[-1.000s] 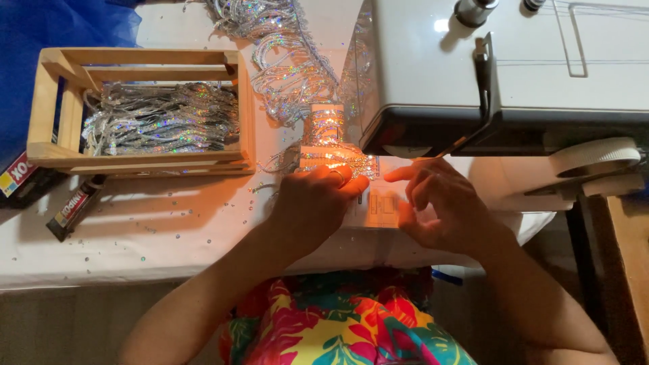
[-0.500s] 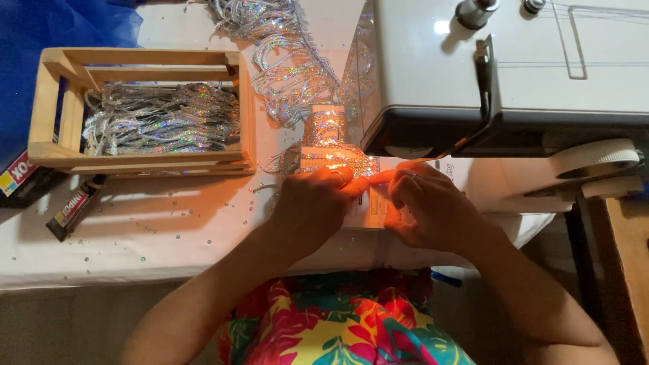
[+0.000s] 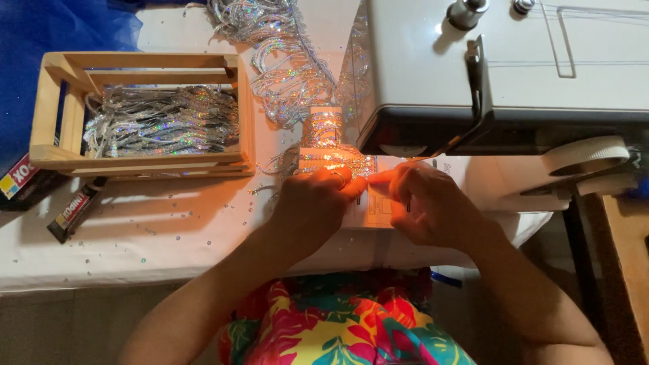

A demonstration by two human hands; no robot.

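A white sewing machine (image 3: 514, 61) stands at the right of the table, its lamp lighting the bed orange. A strip of silver sequin fringe (image 3: 297, 74) runs from the back of the table down under the machine's head to the needle area. My left hand (image 3: 314, 203) presses on the near end of the fringe with its fingertips at the lit spot. My right hand (image 3: 422, 203) lies beside it on the machine bed, its fingertips meeting the left hand's at the fringe. The needle itself is hidden behind the machine's head.
A wooden crate (image 3: 142, 115) full of silver fringe pieces sits at the left. A small glue tube (image 3: 76, 209) and a box (image 3: 19, 177) lie near the table's left front edge. Blue tulle (image 3: 61, 27) covers the back left. Loose sequins dot the white tablecloth (image 3: 169, 236).
My right hand has slid left toward the left hand, so the fingertips now meet at the fringe. My left hand has barely moved.
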